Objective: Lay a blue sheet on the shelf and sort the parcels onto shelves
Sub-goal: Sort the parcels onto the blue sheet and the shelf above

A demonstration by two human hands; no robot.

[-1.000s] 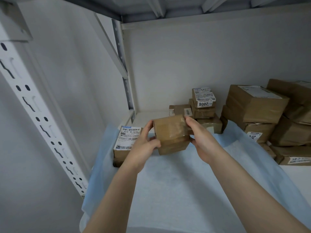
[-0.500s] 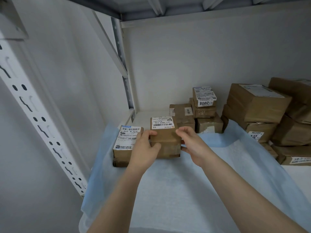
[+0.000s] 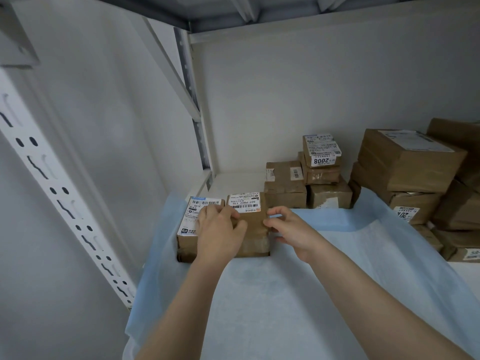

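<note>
A light blue sheet [image 3: 298,294] covers the shelf in front of me. Two brown parcels stand on its far left, side by side and touching. The left parcel [image 3: 188,224] carries a white label. The right parcel [image 3: 253,219] is labelled 507-P802. My left hand [image 3: 220,232] lies over the seam between them with fingers bent down and its thumb on the right parcel's top. My right hand [image 3: 285,227] is at that parcel's right edge; its thumb touches the edge and its fingers are loosely curled.
More brown parcels are stacked at the back, among them one marked 2008 [image 3: 320,152] and a large pile at the right [image 3: 405,162]. A white perforated upright [image 3: 52,183] slants down on the left. The shelf above [image 3: 259,9] hangs close overhead.
The parcel was held tilted in the air in both hands. It now stands on the blue sheet against the left parcel, label up, and my right hand has loosened at its edge.
</note>
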